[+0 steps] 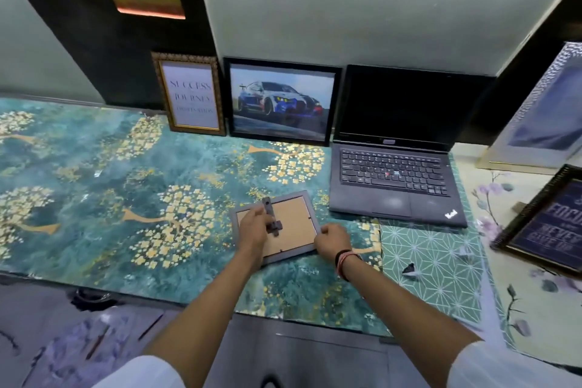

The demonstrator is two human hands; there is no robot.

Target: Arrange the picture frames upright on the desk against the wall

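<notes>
A small grey frame [293, 217] lies face down on the desk, its brown backing board and grey stand leg showing. My left hand [252, 228] rests on the backing with its fingers at the stand leg [271, 214]. My right hand [333, 241] grips the frame's right edge. Against the wall stand a gold-framed text print [190, 94] and a black-framed car picture [282, 101], both upright. A dark frame with blue lettering [544, 224] lies at the right. A large silver-edged frame [548, 110] leans at the far right.
An open black laptop [396, 173] sits right of the car picture, close to the grey frame. The desk [94, 167] carries a teal floral cover, with a green patterned sheet [431, 258] and a pale floral sheet at the right. Framed pictures hang on the dark wall panel above.
</notes>
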